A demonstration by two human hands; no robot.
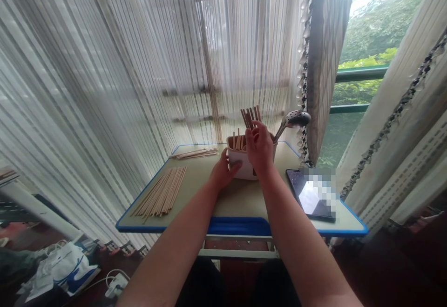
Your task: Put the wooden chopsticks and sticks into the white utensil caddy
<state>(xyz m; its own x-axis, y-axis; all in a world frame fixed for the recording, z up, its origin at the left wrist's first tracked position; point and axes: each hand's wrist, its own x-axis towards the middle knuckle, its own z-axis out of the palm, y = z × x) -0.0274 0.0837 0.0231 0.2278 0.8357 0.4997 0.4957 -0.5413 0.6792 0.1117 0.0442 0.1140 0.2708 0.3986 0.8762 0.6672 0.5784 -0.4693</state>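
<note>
A white box-shaped utensil holder (247,171) with a tan rim stands at the back middle of the table. Around its left side is my left hand (221,171), the thumb lying across its front wall. My right hand (260,145) is at the rim, its fingers curled around several dark brown chopsticks (250,117) that rise above it; their lower ends are hidden. Lighter wooden sticks (238,142) poke up from the left part of the holder. On its right leans a slotted metal spoon (296,118), bowl upward.
A fanned bundle of light wooden chopsticks (164,193) lies on the table's left, with a smaller pile of thin sticks (195,153) behind it. A dark tablet (310,195) rests on the right. Striped curtains (139,65) hang close behind the blue-edged table (195,195).
</note>
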